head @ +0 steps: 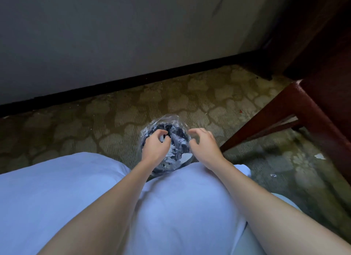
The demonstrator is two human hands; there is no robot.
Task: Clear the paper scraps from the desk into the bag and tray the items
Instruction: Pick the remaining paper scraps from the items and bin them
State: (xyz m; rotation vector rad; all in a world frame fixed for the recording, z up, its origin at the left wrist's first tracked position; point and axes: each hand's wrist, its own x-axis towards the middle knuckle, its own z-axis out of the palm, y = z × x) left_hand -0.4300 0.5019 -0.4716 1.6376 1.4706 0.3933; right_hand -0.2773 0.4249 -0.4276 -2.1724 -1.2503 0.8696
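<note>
Clear plastic bag (167, 122) in dark bin, on carpet (95, 121) by wooden leg (281, 118) | left hand (154, 145) over mouth, pinching paper scraps (163, 140) | right hand (206, 147) half-curled at rim, grip unclear | film thin, slippery, likely tears: gather rim; scraps weightless

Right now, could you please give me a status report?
Left hand and right hand curled at bag mouth, grip unclear. Paper scraps inside. Stray scraps on carpet.
</note>
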